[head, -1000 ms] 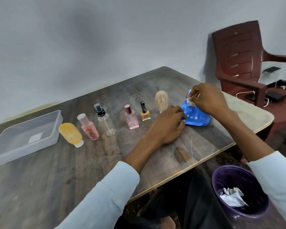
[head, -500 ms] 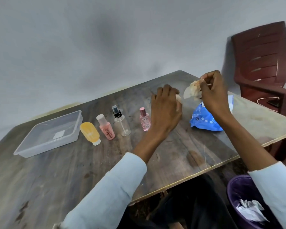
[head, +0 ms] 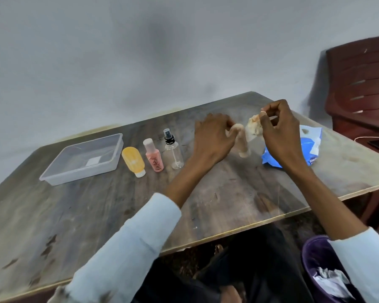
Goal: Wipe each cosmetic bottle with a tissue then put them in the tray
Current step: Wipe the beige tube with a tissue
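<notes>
Your left hand [head: 212, 136] holds the beige bottle [head: 242, 142] upright; your right hand [head: 278, 130], pinching the tissue [head: 253, 129], is just right of it.

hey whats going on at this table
A person is cleaning cosmetic bottles. The left hand holds a beige bottle upright on the table, while the right hand pinches a tissue beside it, just by the blue tissue pack. Three more bottles stand next to the plastic tray, which holds no bottles yet.
</notes>
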